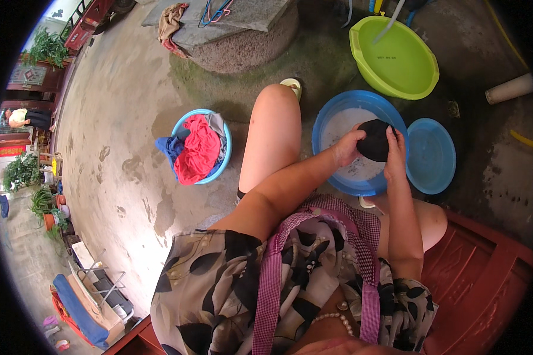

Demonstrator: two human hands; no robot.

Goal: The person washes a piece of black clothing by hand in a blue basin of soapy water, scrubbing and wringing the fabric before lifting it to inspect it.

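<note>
Both hands grip a dark, bunched item that looks like cloth (373,136) over a blue basin (331,112) of white sudsy water. My left hand (350,144) has its fingers wrapped on the item's left side, partly hidden behind it. My right hand (395,144) clasps its right edge, thumb on top. Beside that basin, touching or very near, lies a smaller shallow blue basin (432,163). Left of my knee, a light-blue tub (226,157) holds red, blue and grey clothes (196,148).
A green basin (394,68) with a hose stands behind. Further back is a round concrete structure (237,50) with cloth on it. A white pipe (509,89) lies right. Red seat (479,266) beneath me. Far left: plants (44,47), another person (26,118), benches (95,302).
</note>
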